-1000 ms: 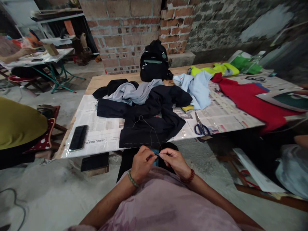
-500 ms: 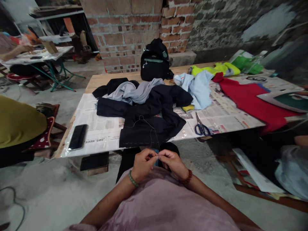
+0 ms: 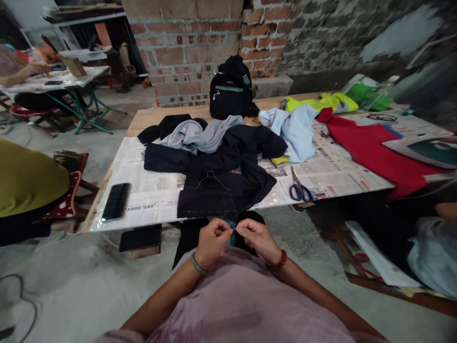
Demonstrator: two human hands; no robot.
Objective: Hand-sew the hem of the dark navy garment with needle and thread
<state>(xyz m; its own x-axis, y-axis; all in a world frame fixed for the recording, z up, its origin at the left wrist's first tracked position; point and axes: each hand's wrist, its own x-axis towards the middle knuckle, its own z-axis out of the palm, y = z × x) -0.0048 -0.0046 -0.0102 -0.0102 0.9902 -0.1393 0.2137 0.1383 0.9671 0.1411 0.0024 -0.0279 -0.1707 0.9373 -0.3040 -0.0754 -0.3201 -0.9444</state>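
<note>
My left hand [image 3: 216,240], with a green bead bracelet, is closed in a pinch in front of my body. Fingertip to fingertip with it, almost touching, my right hand [image 3: 259,240] wears a reddish bracelet and pinches too. Pale thread [image 3: 228,193] trails over the dark garment [image 3: 214,197] and down to the fingers of both hands. Whether a needle is between the fingertips is too small to tell. Light stitches run along the garment's near edge, which lies at the table's front. Dark-blue-handled scissors [image 3: 300,190] rest to its right.
A newspaper-covered table [image 3: 143,200] carries a phone [image 3: 116,202], grey cloth [image 3: 200,136], a black backpack [image 3: 230,90], light blue cloth [image 3: 291,128] and a red garment [image 3: 374,147]. At the right, another person's hand is on an iron [image 3: 424,150]. A person sits at left.
My fingertips have drawn slightly apart, the right hand shifting a little to the right. The iron at the right has moved slightly. The garments and scissors lie as before.
</note>
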